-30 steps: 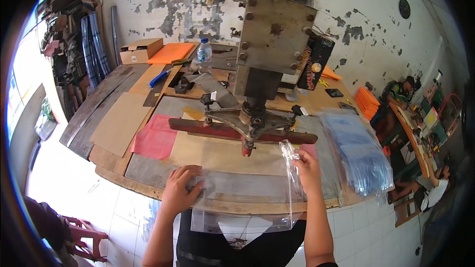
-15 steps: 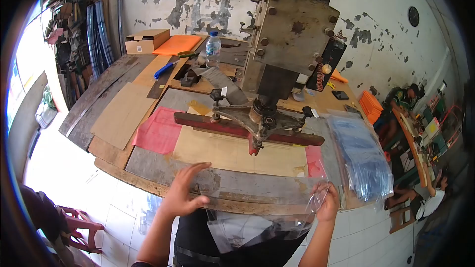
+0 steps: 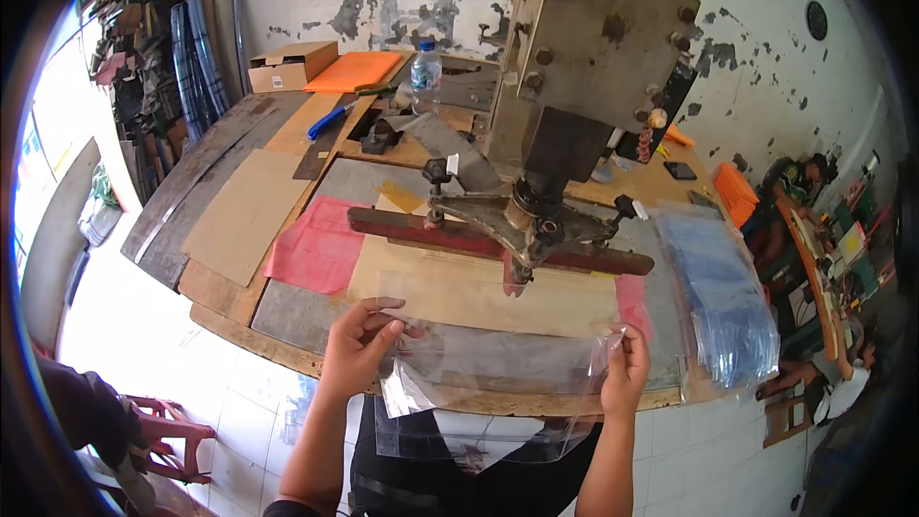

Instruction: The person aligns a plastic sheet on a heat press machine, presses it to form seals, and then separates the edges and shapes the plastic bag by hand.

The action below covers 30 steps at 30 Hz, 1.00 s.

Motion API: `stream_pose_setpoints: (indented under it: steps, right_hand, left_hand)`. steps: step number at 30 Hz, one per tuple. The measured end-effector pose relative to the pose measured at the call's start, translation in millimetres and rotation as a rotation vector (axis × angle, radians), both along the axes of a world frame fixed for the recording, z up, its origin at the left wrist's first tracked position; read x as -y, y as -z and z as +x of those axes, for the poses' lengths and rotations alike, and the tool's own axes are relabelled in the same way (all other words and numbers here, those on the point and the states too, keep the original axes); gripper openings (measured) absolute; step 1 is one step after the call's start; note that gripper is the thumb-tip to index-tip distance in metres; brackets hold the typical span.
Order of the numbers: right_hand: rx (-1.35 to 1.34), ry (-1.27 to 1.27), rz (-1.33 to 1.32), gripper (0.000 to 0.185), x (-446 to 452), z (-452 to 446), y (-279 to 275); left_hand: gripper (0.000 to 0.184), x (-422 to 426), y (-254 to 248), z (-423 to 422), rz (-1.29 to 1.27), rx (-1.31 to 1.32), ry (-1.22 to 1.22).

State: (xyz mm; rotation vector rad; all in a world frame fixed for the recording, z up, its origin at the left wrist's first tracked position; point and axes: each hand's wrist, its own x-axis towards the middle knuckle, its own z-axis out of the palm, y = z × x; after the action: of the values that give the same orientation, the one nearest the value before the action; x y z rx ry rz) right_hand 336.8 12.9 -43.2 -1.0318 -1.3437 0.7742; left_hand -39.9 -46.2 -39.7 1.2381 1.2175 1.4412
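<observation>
My left hand [image 3: 352, 356] and right hand [image 3: 625, 373] pinched opposite sides of the clear plastic sheet [image 3: 503, 359] over the bench [image 3: 287, 316]'s front edge; spread between them, it was, I judged, not yet placed beneath the red bar [image 3: 593, 258].

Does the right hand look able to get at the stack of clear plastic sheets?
Probably yes: nothing appears to stand between the right hand and the stack, though that hand holds a clear sheet.

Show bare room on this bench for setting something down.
The brown sheet beside the dark board and the tan tabletop between press and phone look bare. Crowded: around the bottle and box, and the front edge, where left hand and right hand hold clear film.
</observation>
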Motion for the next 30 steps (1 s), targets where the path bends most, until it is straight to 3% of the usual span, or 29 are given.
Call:
stream_pose_setpoints:
  steps: [3,5,10,30]
  right_hand:
    - [0.009,0.011,0.004,0.025,6,5,7]
    - [0.012,0.023,0.002,0.026,7,5,7]
    - [0.000,0.051,0.018,0.034,8,4,10]
    - [0.059,0.115,0.103,0.035,8,-6,6]
  left_hand:
    - [0.033,3,-8,10,0.001,0.067,-0.097]
    - [0.039,2,-7,11,-0.012,-0.031,-0.157]
    - [0.044,0,-4,11,0.018,-0.058,-0.171]
    - [0.048,0,2,10,0.057,0.006,-0.173]
